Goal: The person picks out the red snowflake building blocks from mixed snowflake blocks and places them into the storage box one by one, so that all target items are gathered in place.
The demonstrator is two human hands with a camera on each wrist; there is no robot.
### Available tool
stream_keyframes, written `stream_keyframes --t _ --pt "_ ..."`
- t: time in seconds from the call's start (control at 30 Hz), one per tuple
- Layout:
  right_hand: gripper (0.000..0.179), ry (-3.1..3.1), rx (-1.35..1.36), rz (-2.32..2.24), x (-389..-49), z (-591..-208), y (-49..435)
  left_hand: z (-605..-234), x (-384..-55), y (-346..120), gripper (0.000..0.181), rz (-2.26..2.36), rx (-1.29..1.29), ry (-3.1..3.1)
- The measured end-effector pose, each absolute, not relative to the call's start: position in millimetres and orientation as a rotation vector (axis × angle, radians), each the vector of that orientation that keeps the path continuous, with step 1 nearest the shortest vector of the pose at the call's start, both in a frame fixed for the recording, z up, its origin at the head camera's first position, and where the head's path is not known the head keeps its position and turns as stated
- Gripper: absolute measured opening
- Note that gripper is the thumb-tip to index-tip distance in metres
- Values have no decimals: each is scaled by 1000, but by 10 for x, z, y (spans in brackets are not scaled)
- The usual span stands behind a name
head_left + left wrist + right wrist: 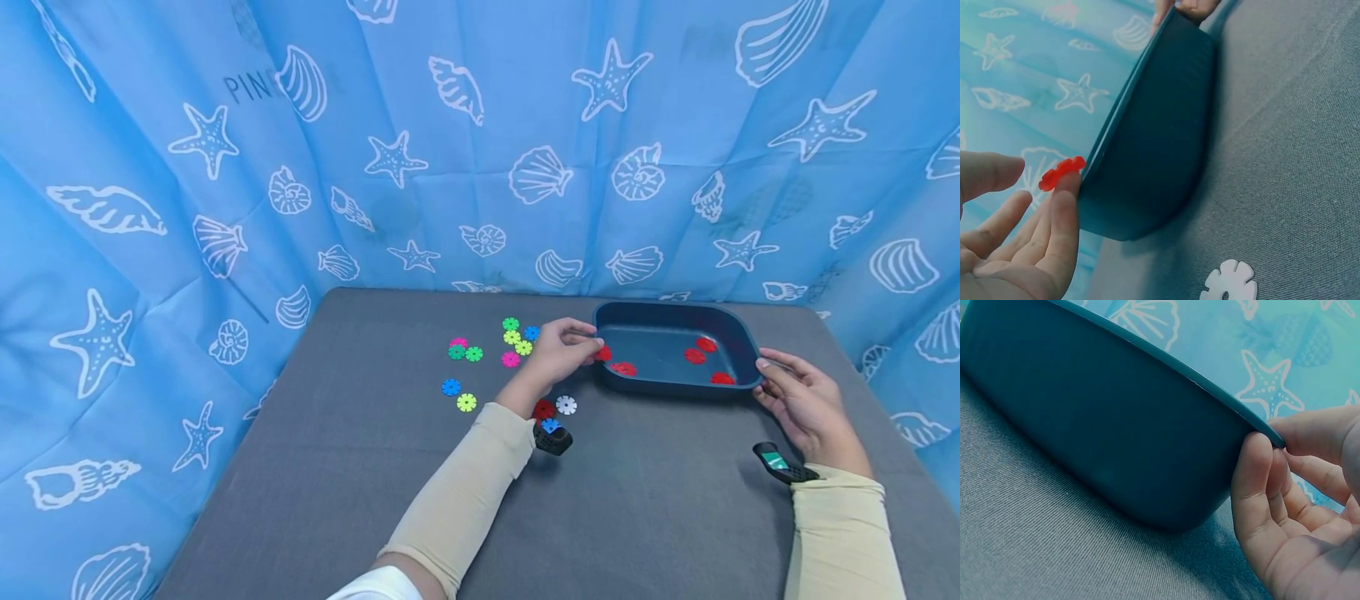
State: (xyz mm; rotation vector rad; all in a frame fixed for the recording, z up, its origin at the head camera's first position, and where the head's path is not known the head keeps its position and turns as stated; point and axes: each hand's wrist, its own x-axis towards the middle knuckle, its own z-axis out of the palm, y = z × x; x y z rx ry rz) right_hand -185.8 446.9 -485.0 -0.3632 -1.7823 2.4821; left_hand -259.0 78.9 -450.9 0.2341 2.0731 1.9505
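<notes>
A dark blue rectangular basin (652, 337) stands at the table's back right. Several red snowflake discs (695, 356) lie inside it. My left hand (558, 354) is at the basin's left rim. In the left wrist view, one red disc (1063, 173) sits at a fingertip beside the rim, while the thumb stands apart from it. At the opposite end, my right hand (810, 404) grips the rim, thumb on top and fingers against the outer wall, as the right wrist view shows.
Left of the basin, loose discs are scattered: green (474, 354), yellow (467, 402), pink (511, 359) and blue (451, 387). A white disc (566, 405) and a dark red disc (543, 409) lie near the left wrist. A blue shell-patterned curtain (465, 192) hangs behind the grey table (360, 467).
</notes>
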Motion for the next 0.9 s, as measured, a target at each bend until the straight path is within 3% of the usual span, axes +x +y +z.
stream_keyframes --t 0.2,0.43,0.9 --pt "20 -1783 -374 2481 -1848 -4858 4468 -4487 -2576 779 36 1948 261 2056" --pt "19 -1784 -368 2480 -1850 -4845 4461 -4467 -2562 782 24 1933 252 2079" --pt "18 -1768 -349 2492 -1840 -4841 4460 -4484 -2547 769 30 1860 290 2159"
